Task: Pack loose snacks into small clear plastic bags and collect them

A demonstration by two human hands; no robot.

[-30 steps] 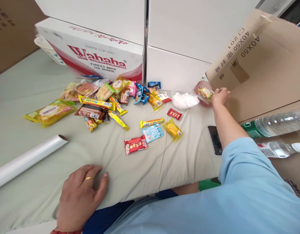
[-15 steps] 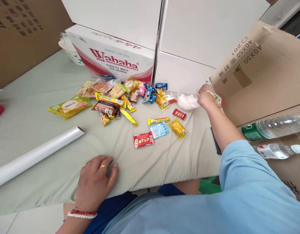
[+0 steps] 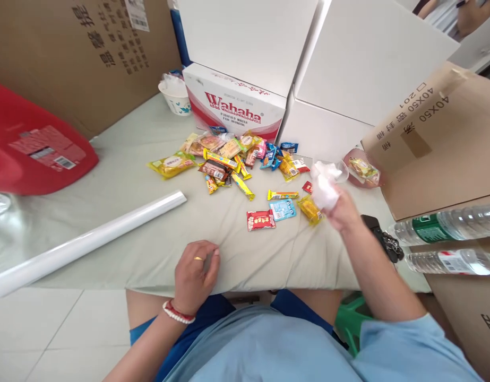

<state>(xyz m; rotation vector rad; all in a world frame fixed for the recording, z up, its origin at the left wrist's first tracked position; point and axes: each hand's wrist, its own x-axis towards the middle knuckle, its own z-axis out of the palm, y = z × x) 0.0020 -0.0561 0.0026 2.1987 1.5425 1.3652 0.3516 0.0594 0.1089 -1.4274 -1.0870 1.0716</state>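
My right hand [image 3: 343, 211], blurred by motion, is closed on a crumpled thin white wad [image 3: 325, 185], either tissue or plastic. A clear plastic tub [image 3: 339, 172] shows just behind it. Close by lie a yellow-wrapped snack [image 3: 309, 210], a small red packet [image 3: 307, 187] partly covered by the wad, and a thin yellow snack stick [image 3: 283, 195]. A light-blue packet [image 3: 283, 209] touches a red snack packet [image 3: 261, 220]. My left hand [image 3: 197, 268] rests at the table's front edge, fingers loosely bent, thumb apart, holding nothing.
A snack pile [image 3: 229, 156] lies before the Wahaba-type water carton [image 3: 234, 109]. Leftward are a white roll [image 3: 89, 236], a red jug [image 3: 41, 143] and a paper cup [image 3: 175, 95]. To the right stand a pink mesh basket [image 3: 362, 168], a cardboard box [image 3: 415, 143] and bottles [image 3: 447, 227].
My right hand has come back from the pink basket and now holds the white wad. My left hand stays at the table edge, its fingers more curled. The view has shifted left.
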